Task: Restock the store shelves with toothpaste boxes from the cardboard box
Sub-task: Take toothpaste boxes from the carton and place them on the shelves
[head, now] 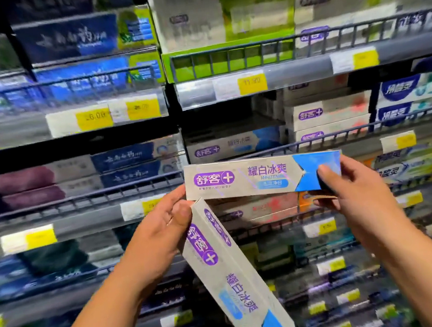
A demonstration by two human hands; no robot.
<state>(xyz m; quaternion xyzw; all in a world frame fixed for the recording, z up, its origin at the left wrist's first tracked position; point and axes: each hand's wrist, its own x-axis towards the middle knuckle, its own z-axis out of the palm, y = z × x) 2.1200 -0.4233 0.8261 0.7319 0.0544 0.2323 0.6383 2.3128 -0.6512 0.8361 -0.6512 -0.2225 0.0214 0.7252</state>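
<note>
My right grip (349,187) pinches the blue end of the level toothpaste box (250,177). My left grip (162,221) clamps the tilted toothpaste box (232,267) by its top. Both boxes hang just before the shelf (300,144). The tilted box is held at one end only, so I judge it could swing loose when I reach in.

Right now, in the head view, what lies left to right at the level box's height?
In order: left hand → level toothpaste box → right hand. The tilted toothpaste box that the left hand grips overlaps, so I leave it out.
</note>
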